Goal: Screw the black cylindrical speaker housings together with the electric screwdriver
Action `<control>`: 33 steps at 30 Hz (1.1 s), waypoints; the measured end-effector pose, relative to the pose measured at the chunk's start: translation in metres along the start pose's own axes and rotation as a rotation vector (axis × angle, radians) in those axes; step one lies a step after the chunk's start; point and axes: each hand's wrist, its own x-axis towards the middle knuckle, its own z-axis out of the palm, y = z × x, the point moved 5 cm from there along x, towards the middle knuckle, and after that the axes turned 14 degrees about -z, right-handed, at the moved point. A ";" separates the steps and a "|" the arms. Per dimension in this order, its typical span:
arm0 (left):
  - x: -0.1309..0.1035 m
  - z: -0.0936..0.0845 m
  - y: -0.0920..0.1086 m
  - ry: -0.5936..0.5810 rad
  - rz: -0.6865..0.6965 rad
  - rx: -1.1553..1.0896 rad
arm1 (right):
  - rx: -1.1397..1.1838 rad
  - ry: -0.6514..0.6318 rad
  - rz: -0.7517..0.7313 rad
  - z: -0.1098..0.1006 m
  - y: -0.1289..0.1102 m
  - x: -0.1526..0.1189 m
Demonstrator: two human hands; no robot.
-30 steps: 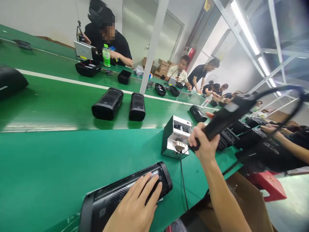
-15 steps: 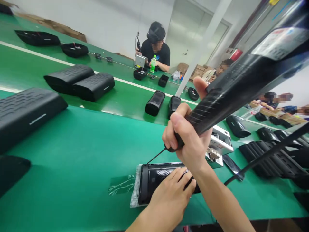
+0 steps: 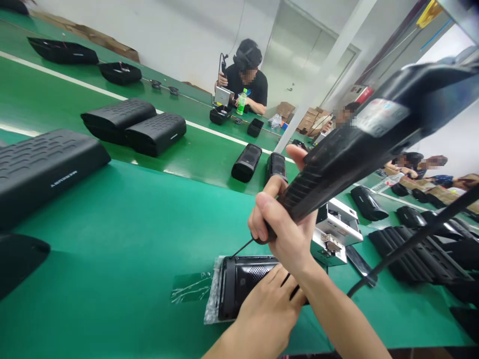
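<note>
R hand [image 3: 288, 227] on screwdriver [image 3: 348, 149]

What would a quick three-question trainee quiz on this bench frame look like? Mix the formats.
1. True or false: the right hand grips an electric screwdriver with its bit angled down toward the black speaker.
2. Multiple choice: the left hand is A) lifted off the bench, B) pressed flat on the speaker, C) holding the green bottle.
3. Fill in: the speaker lies on a clear plastic wrap on the ____ conveyor belt.

Key: 1 true; 2 B; 3 green.
</note>
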 end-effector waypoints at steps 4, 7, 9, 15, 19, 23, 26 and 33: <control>-0.006 0.017 0.002 -0.046 0.024 0.028 | -0.115 -0.124 0.131 0.001 0.024 -0.026; -0.009 0.024 0.004 -0.052 0.012 0.047 | -0.215 -0.258 0.189 0.000 0.034 -0.037; -0.008 0.025 0.005 -0.045 0.006 0.051 | -0.236 -0.309 0.178 -0.001 0.034 -0.038; -0.005 0.018 0.001 -0.056 -0.007 0.048 | -0.242 -0.374 0.185 -0.001 0.033 -0.035; -0.006 0.014 -0.005 -0.092 -0.013 0.045 | -0.246 -0.334 0.207 -0.004 0.041 -0.041; -0.007 0.016 -0.012 -0.122 -0.018 0.048 | -0.189 -0.275 0.245 0.000 0.049 -0.042; -0.007 0.021 -0.017 -0.127 -0.047 0.076 | 0.012 -0.183 0.301 0.010 0.042 -0.031; -0.005 0.011 -0.036 -0.081 -0.157 0.185 | -0.078 0.128 -0.276 -0.065 -0.081 0.016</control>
